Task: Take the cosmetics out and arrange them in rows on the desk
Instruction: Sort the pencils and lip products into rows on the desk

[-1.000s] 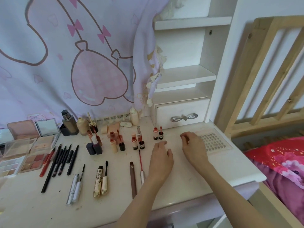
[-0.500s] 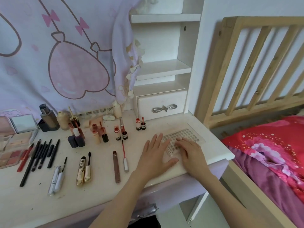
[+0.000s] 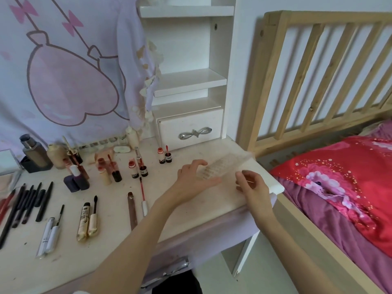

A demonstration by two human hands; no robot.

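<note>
tilting clear tray [image 3: 224, 166] in left hand [image 3: 194, 179]

Bare desk [image 3: 212, 200] front-right; lip-gloss bottles [image 3: 135, 170] and pencils [image 3: 27, 204] crowd the left, drawer [image 3: 191, 126] behind.

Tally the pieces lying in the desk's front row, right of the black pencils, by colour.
White plastic tube and white-handled thin wand: 2
Gold mascara tube and gold-handled mascara wand: 2
Brown slim stick: 1
Red lip wand with a white handle: 1
Total: 6
</note>
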